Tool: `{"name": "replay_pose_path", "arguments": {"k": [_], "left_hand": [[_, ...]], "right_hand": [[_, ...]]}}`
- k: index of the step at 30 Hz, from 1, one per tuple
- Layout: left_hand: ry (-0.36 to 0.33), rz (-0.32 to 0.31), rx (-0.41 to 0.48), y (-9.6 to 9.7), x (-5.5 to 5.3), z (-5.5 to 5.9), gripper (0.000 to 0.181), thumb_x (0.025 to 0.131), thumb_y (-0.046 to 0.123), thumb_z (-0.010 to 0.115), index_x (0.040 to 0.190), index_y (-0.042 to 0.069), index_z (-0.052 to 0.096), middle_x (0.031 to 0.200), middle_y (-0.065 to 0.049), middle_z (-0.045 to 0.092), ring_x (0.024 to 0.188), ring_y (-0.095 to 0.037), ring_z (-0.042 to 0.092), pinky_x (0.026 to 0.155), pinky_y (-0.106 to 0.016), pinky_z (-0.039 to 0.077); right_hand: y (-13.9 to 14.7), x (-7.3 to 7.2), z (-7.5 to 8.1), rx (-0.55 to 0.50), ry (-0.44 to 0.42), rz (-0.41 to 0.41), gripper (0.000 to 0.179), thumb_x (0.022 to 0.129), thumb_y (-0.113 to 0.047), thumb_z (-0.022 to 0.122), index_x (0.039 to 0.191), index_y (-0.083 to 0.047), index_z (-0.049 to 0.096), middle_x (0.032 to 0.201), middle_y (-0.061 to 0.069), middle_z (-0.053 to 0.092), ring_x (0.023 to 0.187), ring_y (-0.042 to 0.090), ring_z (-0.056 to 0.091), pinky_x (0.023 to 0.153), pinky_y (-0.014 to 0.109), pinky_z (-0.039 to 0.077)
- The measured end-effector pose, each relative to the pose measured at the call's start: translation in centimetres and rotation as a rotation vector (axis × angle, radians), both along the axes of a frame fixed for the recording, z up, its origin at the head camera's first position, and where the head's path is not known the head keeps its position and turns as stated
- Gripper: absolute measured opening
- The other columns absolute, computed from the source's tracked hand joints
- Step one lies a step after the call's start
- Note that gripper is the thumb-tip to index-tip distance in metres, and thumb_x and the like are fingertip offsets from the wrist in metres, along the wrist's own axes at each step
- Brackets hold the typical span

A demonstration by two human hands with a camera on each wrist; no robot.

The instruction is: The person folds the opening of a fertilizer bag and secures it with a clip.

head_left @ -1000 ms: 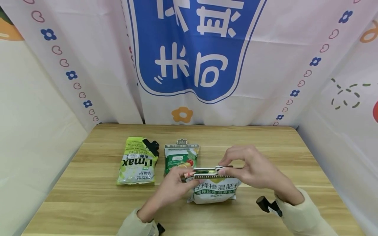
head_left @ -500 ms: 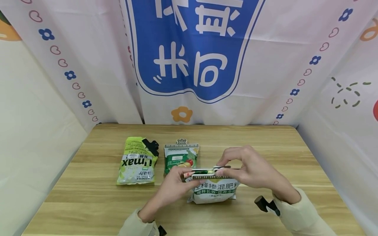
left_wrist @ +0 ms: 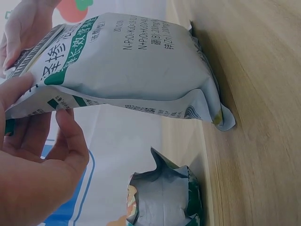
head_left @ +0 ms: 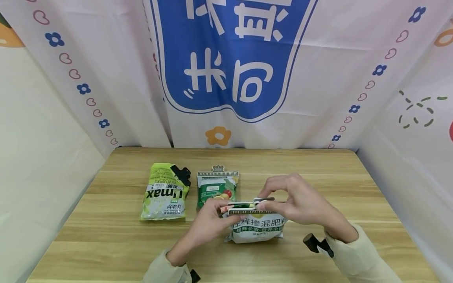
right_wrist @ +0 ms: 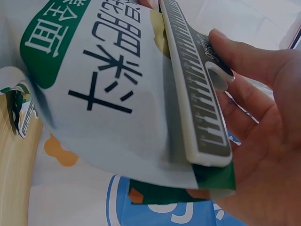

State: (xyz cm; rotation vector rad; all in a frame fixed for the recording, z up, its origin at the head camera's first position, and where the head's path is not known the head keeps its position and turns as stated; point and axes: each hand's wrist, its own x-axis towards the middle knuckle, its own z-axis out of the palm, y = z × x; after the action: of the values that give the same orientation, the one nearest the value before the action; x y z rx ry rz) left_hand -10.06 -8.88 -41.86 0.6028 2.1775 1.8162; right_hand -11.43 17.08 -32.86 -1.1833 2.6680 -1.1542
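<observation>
A white fertilizer bag (head_left: 257,232) with green and black print stands on the wooden table at centre front. Along its folded top sits a bag clip (right_wrist: 195,96) with a piano-key pattern. My left hand (head_left: 212,219) pinches the bag's top left corner between thumb and fingers; in the left wrist view the bag's side (left_wrist: 141,70) shows beyond those fingers. My right hand (head_left: 301,202) pinches the clip's handles from the right, thumb in front and fingers behind. At the clip's end a green flap of the bag (right_wrist: 214,181) sticks out. The back of the clip is partly hidden.
Behind my left hand lies a green and white packet (head_left: 212,192) with a similar piano-key clip (head_left: 218,173). Farther left is a lime-green bag (head_left: 162,200) with a black clip (head_left: 181,175). A printed cloth (head_left: 301,98) hangs behind the table.
My right hand and the clip have shifted slightly to the left. My left hand keeps its hold on the bag's corner, and the other bags stay in place.
</observation>
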Motion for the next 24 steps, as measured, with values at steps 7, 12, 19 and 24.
{"name": "replay_pose_path", "arguments": {"k": [7,12,19,24], "left_hand": [[-0.009,0.001,-0.016,0.00,0.00,0.15,0.019,0.092,0.014,0.081,0.109,0.005,0.081,0.090,-0.014,0.078,0.059,-0.002,0.049,0.052,-0.016,0.039],[0.012,0.016,-0.021,0.02,-0.02,0.30,0.016,0.092,0.018,0.081,0.105,0.010,0.082,0.080,-0.006,0.073,0.057,-0.002,0.045,0.052,-0.016,0.037],[0.009,0.022,-0.022,0.04,0.10,0.40,0.019,0.094,0.020,0.080,0.111,0.013,0.082,0.090,-0.007,0.077,0.066,-0.002,0.053,0.059,-0.017,0.044],[0.013,0.032,-0.031,0.06,0.12,0.32,0.018,0.093,0.021,0.081,0.109,0.015,0.082,0.092,-0.005,0.077,0.071,-0.004,0.054,0.063,-0.018,0.046]], "right_hand": [[-0.06,-0.15,0.04,0.014,-0.021,0.002,0.008,0.091,-0.027,0.084,0.095,-0.025,0.078,0.091,-0.018,0.074,0.084,0.000,0.068,0.079,0.027,0.057],[-0.01,-0.22,0.12,0.037,-0.051,-0.012,0.013,0.090,-0.028,0.085,0.098,-0.025,0.076,0.093,-0.016,0.074,0.088,0.002,0.068,0.081,0.027,0.058],[0.09,-0.16,-0.02,0.024,-0.082,-0.038,0.014,0.091,-0.030,0.084,0.101,-0.026,0.077,0.095,-0.017,0.075,0.091,0.003,0.067,0.086,0.029,0.058],[0.23,-0.04,-0.09,-0.009,-0.064,-0.010,0.016,0.090,-0.028,0.085,0.104,-0.024,0.078,0.098,-0.015,0.076,0.091,0.003,0.069,0.084,0.029,0.059]]}}
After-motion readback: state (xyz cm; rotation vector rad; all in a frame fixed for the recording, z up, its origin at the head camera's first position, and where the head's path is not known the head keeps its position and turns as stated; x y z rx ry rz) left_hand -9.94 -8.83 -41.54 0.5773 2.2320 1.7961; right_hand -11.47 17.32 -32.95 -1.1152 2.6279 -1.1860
